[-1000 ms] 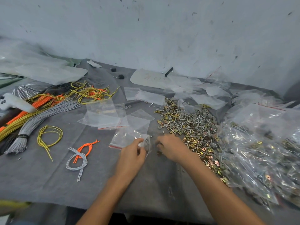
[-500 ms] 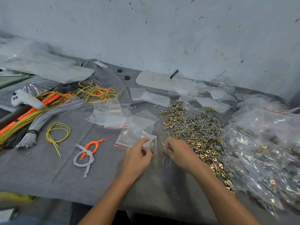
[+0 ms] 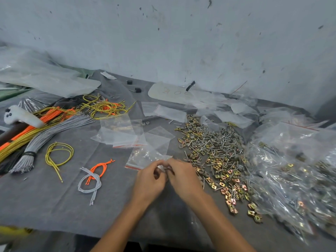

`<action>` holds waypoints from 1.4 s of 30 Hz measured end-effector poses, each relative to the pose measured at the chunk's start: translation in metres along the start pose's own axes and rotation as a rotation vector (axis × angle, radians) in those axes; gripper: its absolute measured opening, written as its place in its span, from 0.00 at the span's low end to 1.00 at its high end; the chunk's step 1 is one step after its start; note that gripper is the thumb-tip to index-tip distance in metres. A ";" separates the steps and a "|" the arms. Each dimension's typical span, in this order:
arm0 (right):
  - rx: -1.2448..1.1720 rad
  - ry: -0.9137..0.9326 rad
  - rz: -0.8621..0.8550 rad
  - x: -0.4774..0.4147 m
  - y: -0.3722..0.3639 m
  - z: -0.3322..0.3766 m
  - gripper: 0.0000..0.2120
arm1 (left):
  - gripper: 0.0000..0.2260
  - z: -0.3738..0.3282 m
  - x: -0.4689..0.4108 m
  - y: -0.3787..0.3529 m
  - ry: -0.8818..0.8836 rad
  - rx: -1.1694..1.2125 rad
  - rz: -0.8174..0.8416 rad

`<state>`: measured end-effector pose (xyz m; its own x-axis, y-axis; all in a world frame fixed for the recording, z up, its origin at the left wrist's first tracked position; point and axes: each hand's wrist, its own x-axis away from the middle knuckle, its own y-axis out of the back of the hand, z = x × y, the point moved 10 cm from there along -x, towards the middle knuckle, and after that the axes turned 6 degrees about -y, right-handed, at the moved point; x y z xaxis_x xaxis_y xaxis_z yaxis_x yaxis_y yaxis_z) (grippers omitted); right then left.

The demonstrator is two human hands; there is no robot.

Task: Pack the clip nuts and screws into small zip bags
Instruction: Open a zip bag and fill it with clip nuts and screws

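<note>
A small clear zip bag point(image 3: 145, 157) with a red stripe lies on the grey cloth in the middle. My left hand point(image 3: 151, 180) pinches its open mouth. My right hand point(image 3: 181, 177) meets it at the mouth, fingers curled on small dark parts that I cannot make out clearly. To the right spreads a loose heap of brass clip nuts and silver screws point(image 3: 214, 153). More empty zip bags point(image 3: 120, 135) lie just behind the held one.
Filled bags point(image 3: 294, 170) pile up at the right. Bundles of orange, yellow and grey wires point(image 3: 41, 128) lie at the left, with small wire sets point(image 3: 91, 179) nearer. A white controller point(image 3: 20, 116) rests far left. A wall stands behind.
My right hand has moved left from the edge of the heap to the bag's mouth, and the two hands now touch. The left hand has kept its hold on the bag.
</note>
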<state>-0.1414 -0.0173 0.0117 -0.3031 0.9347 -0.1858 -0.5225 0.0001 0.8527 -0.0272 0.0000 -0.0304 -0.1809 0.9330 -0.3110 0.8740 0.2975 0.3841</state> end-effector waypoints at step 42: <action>-0.251 -0.001 0.198 0.031 -0.006 -0.003 0.24 | 0.10 -0.030 0.019 0.032 -0.122 -0.155 -0.300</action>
<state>-0.1504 0.0104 -0.0009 -0.4182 0.9079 -0.0275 -0.6338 -0.2700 0.7248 -0.0164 0.0327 0.0020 -0.3557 0.7716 -0.5273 0.7098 0.5901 0.3846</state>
